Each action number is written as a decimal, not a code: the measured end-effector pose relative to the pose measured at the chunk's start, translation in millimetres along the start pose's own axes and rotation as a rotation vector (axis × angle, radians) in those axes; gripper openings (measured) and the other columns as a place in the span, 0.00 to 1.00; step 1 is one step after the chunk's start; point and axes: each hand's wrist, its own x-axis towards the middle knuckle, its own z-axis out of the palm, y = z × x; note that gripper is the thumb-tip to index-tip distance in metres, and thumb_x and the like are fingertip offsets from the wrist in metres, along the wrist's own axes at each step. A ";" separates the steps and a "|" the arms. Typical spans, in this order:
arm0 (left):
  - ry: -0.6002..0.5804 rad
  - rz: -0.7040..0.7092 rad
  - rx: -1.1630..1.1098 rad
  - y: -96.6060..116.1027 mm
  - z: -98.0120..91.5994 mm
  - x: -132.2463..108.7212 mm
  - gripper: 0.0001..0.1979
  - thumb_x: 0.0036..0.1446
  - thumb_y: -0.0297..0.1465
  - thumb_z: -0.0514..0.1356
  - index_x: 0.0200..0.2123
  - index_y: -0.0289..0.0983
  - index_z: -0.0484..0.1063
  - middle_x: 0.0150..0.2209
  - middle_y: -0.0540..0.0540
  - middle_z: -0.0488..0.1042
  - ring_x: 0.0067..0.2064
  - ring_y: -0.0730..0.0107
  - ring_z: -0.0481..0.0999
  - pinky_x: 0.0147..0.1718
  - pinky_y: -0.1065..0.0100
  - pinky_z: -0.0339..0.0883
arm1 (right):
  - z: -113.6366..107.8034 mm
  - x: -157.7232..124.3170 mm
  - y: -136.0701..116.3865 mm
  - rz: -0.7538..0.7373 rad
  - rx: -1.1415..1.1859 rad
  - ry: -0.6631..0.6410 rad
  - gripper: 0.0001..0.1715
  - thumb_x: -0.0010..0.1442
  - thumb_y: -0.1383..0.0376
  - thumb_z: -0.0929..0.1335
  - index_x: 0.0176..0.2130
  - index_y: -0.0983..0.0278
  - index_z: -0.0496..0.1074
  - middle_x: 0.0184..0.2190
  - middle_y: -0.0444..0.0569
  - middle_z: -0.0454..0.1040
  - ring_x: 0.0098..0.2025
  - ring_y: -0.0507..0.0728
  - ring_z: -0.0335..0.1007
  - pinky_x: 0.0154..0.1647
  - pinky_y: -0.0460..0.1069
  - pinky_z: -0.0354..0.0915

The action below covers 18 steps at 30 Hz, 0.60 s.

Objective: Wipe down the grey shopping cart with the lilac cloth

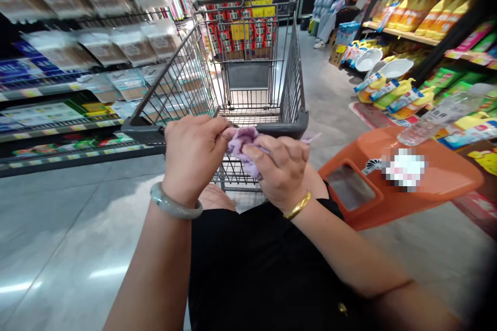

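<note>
Lilac, fuzzy bunched cloth (pixel 244 146), held over the near rim of the grey wire shopping cart (pixel 248 67), pressed against its dark plastic edge; both hands closed on it
- Left hand (pixel 192 158), pale green bangle at the wrist: fingers pinched together on the cloth's upper left corner, just above the cart rim
- Right hand (pixel 282 168), gold bangle at the wrist: thumb and fingers clamped on the cloth's lower right bulk, just in front of the cart rim
- Handling, judged: light, soft, limp; folds and slumps wherever unsupported; not fragile, not slippery; best taken by a gathered handful or a corner pinch
- Orange plastic stool top (pixel 392 178), right of the cart, bearing a clear plastic water bottle (pixel 442 114)
- Shelves of packaged goods to both sides of the cart; seated person beyond it, far right
</note>
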 end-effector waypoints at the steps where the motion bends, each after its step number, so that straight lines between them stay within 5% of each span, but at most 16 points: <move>1: 0.006 -0.003 0.007 3.1 0.6 0.4 0.20 0.71 0.46 0.51 0.34 0.43 0.76 0.31 0.47 0.76 0.37 0.58 0.73 0.35 0.59 0.54 | 3.1 -4.0 0.2 -0.048 -0.036 -0.009 0.14 0.66 0.61 0.71 0.50 0.45 0.75 0.48 0.37 0.81 0.48 0.57 0.70 0.50 0.57 0.58; 5: 0.026 -0.006 0.017 14.0 4.8 2.4 0.22 0.71 0.48 0.50 0.35 0.42 0.75 0.32 0.46 0.77 0.38 0.57 0.74 0.35 0.59 0.53 | 6.3 -18.7 5.3 -0.139 -0.049 -0.084 0.10 0.66 0.64 0.71 0.47 0.50 0.77 0.46 0.39 0.82 0.48 0.55 0.69 0.50 0.54 0.56; 11: 0.026 0.012 -0.052 21.6 7.1 9.7 0.17 0.73 0.40 0.50 0.42 0.41 0.76 0.37 0.46 0.80 0.41 0.56 0.76 0.38 0.58 0.58 | 0.8 13.1 5.8 -0.028 -0.142 0.006 0.14 0.67 0.64 0.69 0.51 0.49 0.77 0.48 0.42 0.80 0.50 0.57 0.67 0.53 0.55 0.56; 18: 0.117 0.016 -0.026 -8.0 7.1 1.6 0.13 0.70 0.39 0.54 0.39 0.43 0.78 0.44 0.46 0.81 0.47 0.54 0.76 0.48 0.54 0.61 | 11.6 -8.1 13.6 -0.177 -0.134 -0.064 0.09 0.68 0.65 0.68 0.44 0.53 0.79 0.43 0.41 0.81 0.46 0.55 0.66 0.51 0.53 0.54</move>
